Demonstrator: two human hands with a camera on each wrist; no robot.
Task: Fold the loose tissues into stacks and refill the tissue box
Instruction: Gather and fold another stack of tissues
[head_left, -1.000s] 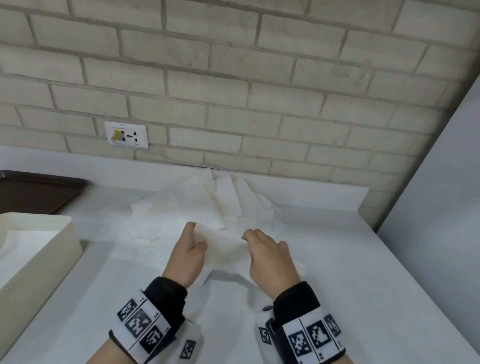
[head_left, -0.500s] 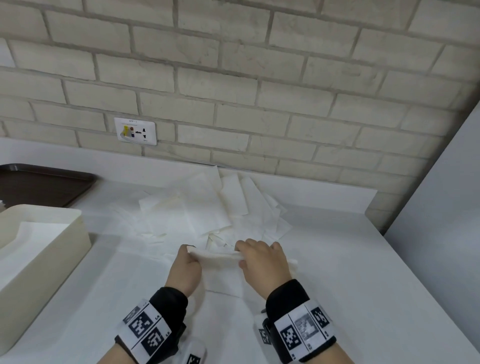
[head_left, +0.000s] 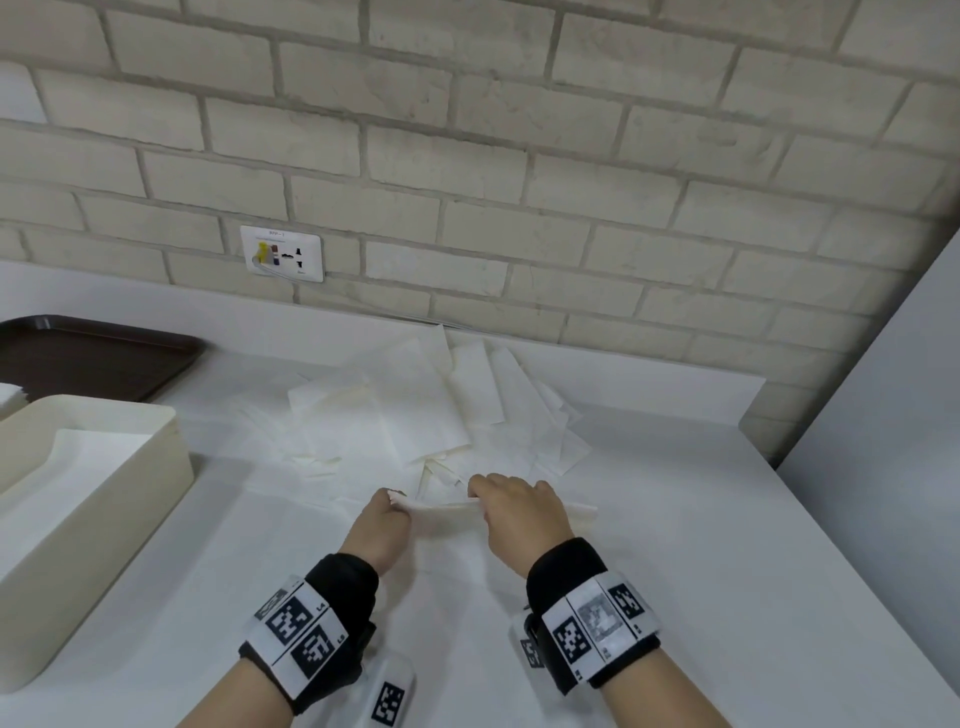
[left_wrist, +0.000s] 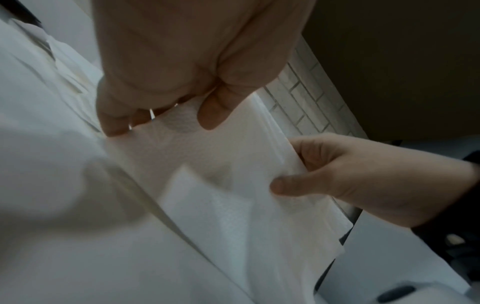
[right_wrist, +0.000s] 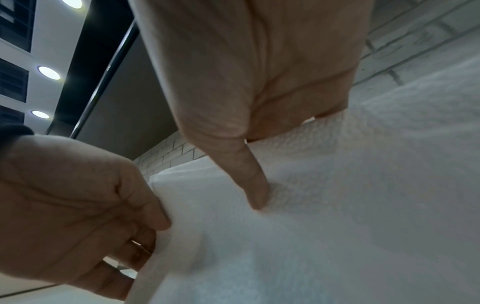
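A white tissue (head_left: 447, 512) hangs folded over between both hands, a little above the white counter. My left hand (head_left: 387, 514) pinches its left end, thumb and fingers curled on the paper (left_wrist: 187, 121). My right hand (head_left: 511, 512) pinches the tissue (right_wrist: 298, 205) further right, with the thumb (right_wrist: 253, 181) pressed on the sheet; a short end (head_left: 584, 512) sticks out past it. Behind the hands a loose pile of tissues (head_left: 431, 410) lies scattered against the wall. The cream tissue box (head_left: 98, 514) stands open at the left with white tissues (head_left: 78, 457) inside.
A dark brown tray (head_left: 98, 358) sits at the back left of the counter. A wall socket (head_left: 282, 253) is set in the brick wall. A grey panel (head_left: 883, 467) bounds the counter on the right.
Both hands have lifted the tissue off the pile and drawn it toward me; it now hangs doubled over along a horizontal edge. The view has tilted slightly.
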